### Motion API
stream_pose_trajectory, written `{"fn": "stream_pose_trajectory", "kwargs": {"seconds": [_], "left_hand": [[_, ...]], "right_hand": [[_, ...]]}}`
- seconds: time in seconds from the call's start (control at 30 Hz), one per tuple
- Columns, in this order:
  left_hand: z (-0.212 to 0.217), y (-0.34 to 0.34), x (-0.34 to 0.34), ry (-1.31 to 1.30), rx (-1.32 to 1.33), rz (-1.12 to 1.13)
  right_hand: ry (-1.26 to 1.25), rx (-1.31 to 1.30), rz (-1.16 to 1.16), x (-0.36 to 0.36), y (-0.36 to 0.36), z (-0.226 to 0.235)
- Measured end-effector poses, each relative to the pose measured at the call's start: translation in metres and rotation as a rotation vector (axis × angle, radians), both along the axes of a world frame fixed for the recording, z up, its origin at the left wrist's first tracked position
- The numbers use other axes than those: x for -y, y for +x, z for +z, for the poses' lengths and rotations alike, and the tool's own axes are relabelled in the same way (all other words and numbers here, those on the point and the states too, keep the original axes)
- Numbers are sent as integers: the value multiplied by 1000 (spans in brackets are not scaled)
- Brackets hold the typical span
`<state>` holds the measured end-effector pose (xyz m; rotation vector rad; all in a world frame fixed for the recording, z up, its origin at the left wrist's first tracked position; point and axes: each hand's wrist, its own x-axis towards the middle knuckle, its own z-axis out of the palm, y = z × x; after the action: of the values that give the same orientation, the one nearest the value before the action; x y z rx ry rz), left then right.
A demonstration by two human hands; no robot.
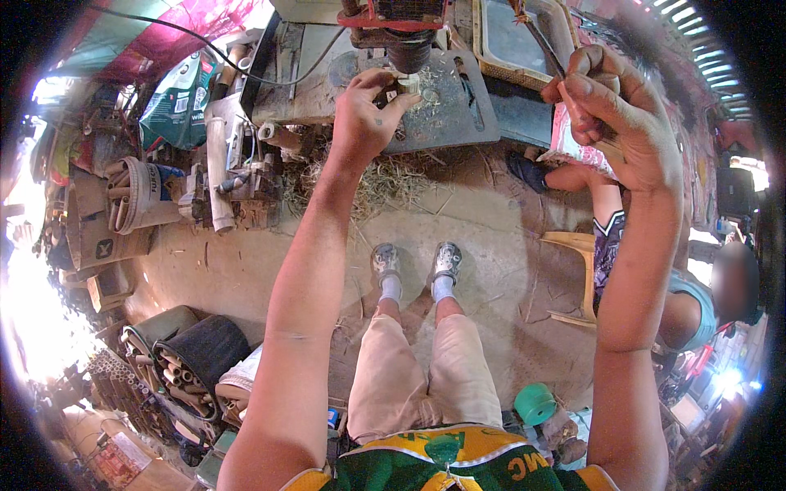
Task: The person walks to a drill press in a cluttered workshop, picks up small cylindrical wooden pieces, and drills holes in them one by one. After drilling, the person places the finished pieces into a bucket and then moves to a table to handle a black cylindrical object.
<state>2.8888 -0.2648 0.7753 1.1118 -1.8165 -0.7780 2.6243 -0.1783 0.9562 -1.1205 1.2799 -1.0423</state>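
Note:
My left hand (368,110) reaches under the dark round chuck (409,53) of a red machine like a drill press (378,14). Thumb and forefinger are closed on a small pale piece (409,84), whose exact kind is hard to make out. Pale shavings (442,96) are scattered over the metal plate (483,123) beside it. At upper right, my right hand (618,106) is raised with curled fingers around the end of a thin dark lever (539,37). The fingers partly hide that end.
A shallow tray (524,37) stands right of the machine. Shavings pile (360,188) below the bench. At left are a white bucket of sticks (143,196) and a black bin of bamboo pieces (196,360). A person (688,307) sits at right by a yellow chair (577,245).

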Motion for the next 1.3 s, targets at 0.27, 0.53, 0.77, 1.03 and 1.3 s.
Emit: {"fn": "stream_pose_trajectory", "kwargs": {"seconds": [0.27, 0.53, 0.77, 1.03, 1.3], "left_hand": [[-1, -1, 0, 31, -21, 25], [3, -1, -1, 33, -20, 25], [-6, -3, 2, 104, -44, 14], [-1, 0, -3, 163, -1, 54], [-4, -2, -1, 201, -49, 58]], "right_hand": [[-65, -116, 78, 1, 6, -6], [4, -188, 74, 1, 8, -9], [-61, -247, 75, 2, 12, -25], [-134, -299, 93, 4, 10, -40], [-83, -356, 91, 8, 19, -33]]}}
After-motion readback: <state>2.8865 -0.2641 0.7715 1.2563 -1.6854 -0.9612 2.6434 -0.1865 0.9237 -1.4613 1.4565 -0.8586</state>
